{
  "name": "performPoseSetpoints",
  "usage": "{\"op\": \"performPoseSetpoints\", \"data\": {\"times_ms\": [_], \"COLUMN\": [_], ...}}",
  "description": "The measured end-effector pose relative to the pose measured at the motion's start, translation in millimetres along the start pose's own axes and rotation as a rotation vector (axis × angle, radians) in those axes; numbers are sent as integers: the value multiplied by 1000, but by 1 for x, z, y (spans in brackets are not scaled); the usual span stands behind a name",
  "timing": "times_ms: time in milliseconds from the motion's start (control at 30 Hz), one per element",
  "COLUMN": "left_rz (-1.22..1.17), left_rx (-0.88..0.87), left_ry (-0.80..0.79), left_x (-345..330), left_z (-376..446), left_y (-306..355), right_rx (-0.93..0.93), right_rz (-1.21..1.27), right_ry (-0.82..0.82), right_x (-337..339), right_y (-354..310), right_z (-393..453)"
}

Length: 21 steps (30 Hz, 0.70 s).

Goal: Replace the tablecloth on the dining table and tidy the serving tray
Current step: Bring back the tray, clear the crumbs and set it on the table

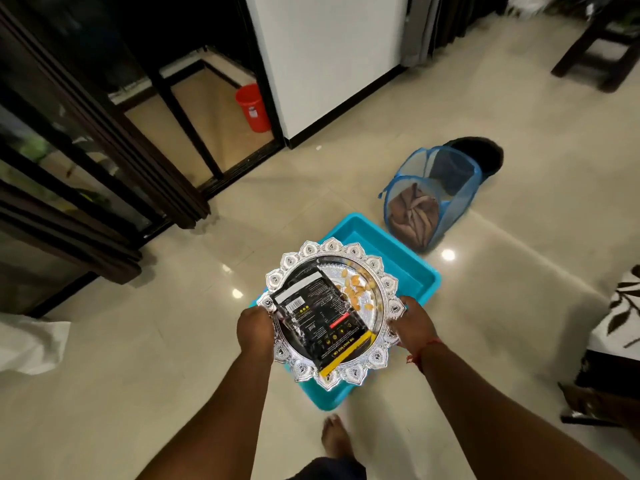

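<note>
So this looks like the tray-tidying half of the job, not the tablecloth bit. The person is standing on the tiled floor (pixel 485 306) with the silver serving tray (pixel 381 362) held out in front, right above a turquoise plastic bin (pixel 408 268) sitting on the floor.

Going left to right: the left hand (pixel 254 323) is curled around the tray's left rim, and it looks like it's also pinning the corner of the black snack packet (pixel 322 323) lying across the tray. A little heap of loose nuts (pixel 356 289) sits toward the far side, just beside the packet. The right hand (pixel 412 322) grips the right rim, fingers wrapped under the scalloped edge.

My guess for the next move: tip or lower the tray over the bin. That needs care, since the nuts are loose and will roll, and the packet could slide too.

Room-wise: dark-framed glass doors (pixel 86 150) at left with a red bucket (pixel 252 107) behind them, a white wall panel (pixel 329 64), and a blue mesh laundry hamper (pixel 426 199) lying on its side with brown cloth (pixel 412 213) inside. The floor is glossy and reflects the lights.
</note>
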<state>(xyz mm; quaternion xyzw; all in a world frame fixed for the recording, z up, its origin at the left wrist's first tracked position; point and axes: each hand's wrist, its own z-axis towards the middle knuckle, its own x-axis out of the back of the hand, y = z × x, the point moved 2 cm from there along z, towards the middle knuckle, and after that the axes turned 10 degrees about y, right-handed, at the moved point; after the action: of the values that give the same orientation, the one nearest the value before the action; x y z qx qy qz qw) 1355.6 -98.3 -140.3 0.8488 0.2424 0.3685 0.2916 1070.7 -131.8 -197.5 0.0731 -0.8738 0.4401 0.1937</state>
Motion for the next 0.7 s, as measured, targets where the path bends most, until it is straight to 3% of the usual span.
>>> {"op": "performPoseSetpoints", "data": {"times_ms": [133, 300, 467, 600, 700], "left_rz": [-97, -211, -226, -179, -86], "left_rx": [-184, -295, -360, -317, -348], "left_ry": [-62, -173, -427, -688, -882], "left_x": [-17, -65, -150, -282, -321], "left_z": [-82, -214, -352, -412, -506], "left_y": [37, 65, 64, 35, 21], "right_rx": [-2, 31, 105, 128, 106], "right_rz": [341, 582, 758, 808, 852], "right_ry": [20, 60, 206, 412, 538], "right_x": [83, 227, 395, 525, 605], "right_y": [-35, -39, -9, 42, 77], "right_z": [-34, -61, -82, -99, -120]}}
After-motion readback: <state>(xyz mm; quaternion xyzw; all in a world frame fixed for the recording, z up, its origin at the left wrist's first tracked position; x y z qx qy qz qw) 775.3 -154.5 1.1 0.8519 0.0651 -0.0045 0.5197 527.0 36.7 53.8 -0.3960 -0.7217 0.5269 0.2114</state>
